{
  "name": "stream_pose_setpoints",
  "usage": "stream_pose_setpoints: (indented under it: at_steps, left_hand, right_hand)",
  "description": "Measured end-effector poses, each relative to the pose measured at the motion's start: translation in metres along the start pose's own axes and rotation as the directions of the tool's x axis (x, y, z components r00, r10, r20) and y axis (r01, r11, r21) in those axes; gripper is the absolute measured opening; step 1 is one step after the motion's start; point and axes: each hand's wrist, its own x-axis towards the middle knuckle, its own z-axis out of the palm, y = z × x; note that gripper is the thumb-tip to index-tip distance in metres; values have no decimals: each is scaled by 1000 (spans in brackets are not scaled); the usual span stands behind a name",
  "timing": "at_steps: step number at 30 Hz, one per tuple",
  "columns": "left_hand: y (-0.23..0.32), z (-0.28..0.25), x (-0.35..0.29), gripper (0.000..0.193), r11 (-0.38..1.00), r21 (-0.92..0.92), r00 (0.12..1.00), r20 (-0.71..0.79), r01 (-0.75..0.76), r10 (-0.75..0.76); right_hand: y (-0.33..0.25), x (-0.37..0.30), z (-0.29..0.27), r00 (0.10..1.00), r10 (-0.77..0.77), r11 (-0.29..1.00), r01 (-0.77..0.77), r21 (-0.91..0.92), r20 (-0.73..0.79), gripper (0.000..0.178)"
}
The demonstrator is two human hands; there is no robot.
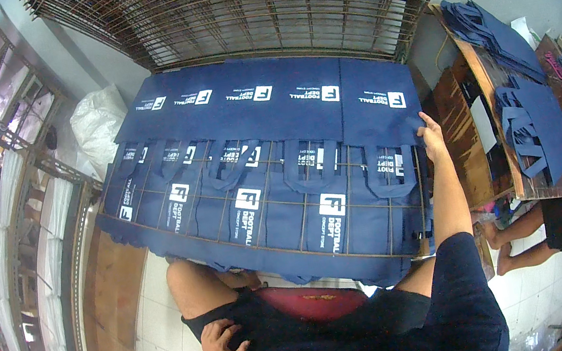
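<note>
Navy fabric bags (234, 120) with white print lie in an overlapping row across a wire rack in front of me. Their handles hang over a lower layer of printed navy bags (289, 226), seen beneath the rack's thin rods. My right arm reaches forward, and my right hand (430, 135) is closed at the near right corner of the rightmost bag (378, 96), its index finger stretched along the edge. On my thigh rests my left hand (224, 343), fingers loosely bent and apart, holding nothing.
Stacked wire racks (253, 9) rise behind the bags. To the right, a wooden table (489, 88) bears more navy bags (533, 126); another person's bare legs (523, 246) show below it. Metal shelving (42, 215) and a white sack (97, 121) stand at left.
</note>
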Motion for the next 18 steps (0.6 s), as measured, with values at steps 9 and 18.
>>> stream_pose_setpoints:
  at_steps: [9,18]
  left_hand:
    - [3,-4,5,39,1000,14,1000,-12,-8,9]
    - [4,-3,4,41,1000,21,1000,-10,3,-3]
  right_hand:
    - [12,13,-10,1000,-4,1000,4,-8,16,68]
    - [5,8,-9,1000,-2,1000,3,-28,15,67]
